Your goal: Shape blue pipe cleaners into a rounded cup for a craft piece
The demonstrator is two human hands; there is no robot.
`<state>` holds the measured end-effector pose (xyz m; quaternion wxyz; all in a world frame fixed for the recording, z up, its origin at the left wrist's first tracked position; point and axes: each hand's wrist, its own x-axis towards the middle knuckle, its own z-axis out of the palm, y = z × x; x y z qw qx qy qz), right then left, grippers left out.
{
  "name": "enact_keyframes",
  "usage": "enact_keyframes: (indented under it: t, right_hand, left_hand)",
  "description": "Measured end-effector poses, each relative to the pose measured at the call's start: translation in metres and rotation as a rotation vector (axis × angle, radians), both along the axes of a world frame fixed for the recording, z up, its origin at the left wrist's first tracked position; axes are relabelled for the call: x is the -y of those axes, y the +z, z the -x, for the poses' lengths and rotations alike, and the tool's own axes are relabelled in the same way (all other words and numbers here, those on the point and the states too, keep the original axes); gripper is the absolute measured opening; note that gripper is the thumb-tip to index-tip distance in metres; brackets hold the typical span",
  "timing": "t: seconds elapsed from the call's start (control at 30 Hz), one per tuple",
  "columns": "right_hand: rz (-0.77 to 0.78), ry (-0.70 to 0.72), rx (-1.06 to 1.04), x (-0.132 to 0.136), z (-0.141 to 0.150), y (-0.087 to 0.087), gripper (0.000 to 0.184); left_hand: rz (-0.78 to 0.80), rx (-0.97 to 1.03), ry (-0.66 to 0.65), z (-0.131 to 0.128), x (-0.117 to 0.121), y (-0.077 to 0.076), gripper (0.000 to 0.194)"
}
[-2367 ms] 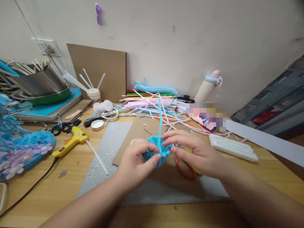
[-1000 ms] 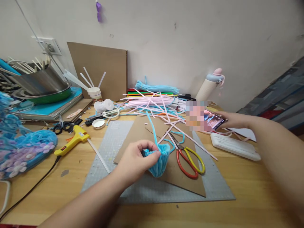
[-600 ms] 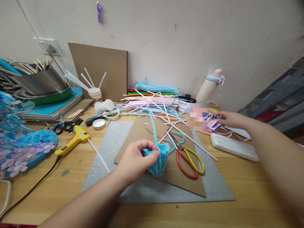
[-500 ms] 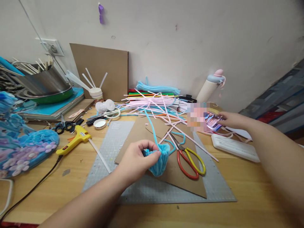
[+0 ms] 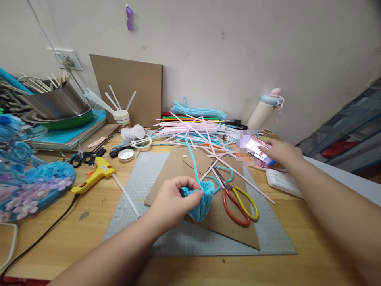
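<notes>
My left hand pinches the rim of a small light-blue cup-shaped piece made of fuzzy pipe cleaners, held over the cardboard. One loose blue pipe cleaner sticks up from its rim by my thumb. Far to the right, my right hand is at a smartphone with a lit screen, a digit lying over the screen and the others at its far edge. Part of the phone is blurred out. Scissors with one red and one yellow handle lie on the cardboard, right of the blue piece.
A yellow glue gun lies left of the grey cutting mat. Pipe cleaners are heaped at the back. A bottle leans at the wall. A white power bank sits partly behind my right forearm.
My right hand left the blue piece and reached right to the phone, which has since shifted slightly left; its screen now looks brighter. My left hand keeps hold of the blue piece.
</notes>
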<state>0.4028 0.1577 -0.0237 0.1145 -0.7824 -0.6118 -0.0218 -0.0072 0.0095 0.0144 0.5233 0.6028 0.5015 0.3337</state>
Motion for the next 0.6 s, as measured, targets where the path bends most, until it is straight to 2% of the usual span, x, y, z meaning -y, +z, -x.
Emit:
enact_keyframes:
  t: [0.13, 0.23, 0.3, 0.4, 0.43, 0.5, 0.53, 0.6]
  right_hand:
    - [0.050, -0.100, -0.002, 0.006, 0.017, 0.015, 0.063]
    - [-0.078, -0.088, -0.004, 0.014, 0.043, 0.027, 0.065]
    - [-0.185, -0.013, -0.032, 0.027, 0.070, 0.032, 0.055]
    - [-0.232, 0.217, -0.145, 0.066, 0.122, 0.036, 0.036]
    - [-0.214, 0.334, -0.210, 0.082, 0.140, 0.036, 0.033]
    - [-0.162, 0.733, -0.488, 0.116, 0.172, 0.036, 0.025]
    - [-0.122, 0.862, -0.539, 0.131, 0.185, 0.036, 0.024]
    - [-0.119, 0.954, -0.555, 0.154, 0.206, 0.036, 0.025]
  left_hand:
    - [0.008, 0.006, 0.006, 0.001, 0.000, 0.000, 0.016]
    - [0.002, -0.001, 0.009, 0.001, 0.001, 0.002, 0.016]
    - [-0.021, -0.032, 0.020, 0.000, 0.001, 0.003, 0.016]
    - [-0.160, -0.147, 0.056, 0.000, 0.002, 0.005, 0.014]
    - [-0.234, -0.190, 0.060, 0.000, 0.002, 0.005, 0.012]
    - [-0.374, -0.245, 0.046, 0.000, 0.003, 0.004, 0.008]
    - [-0.426, -0.253, 0.036, 0.000, 0.003, 0.004, 0.007]
    - [-0.485, -0.247, 0.020, 0.000, 0.005, 0.003, 0.006]
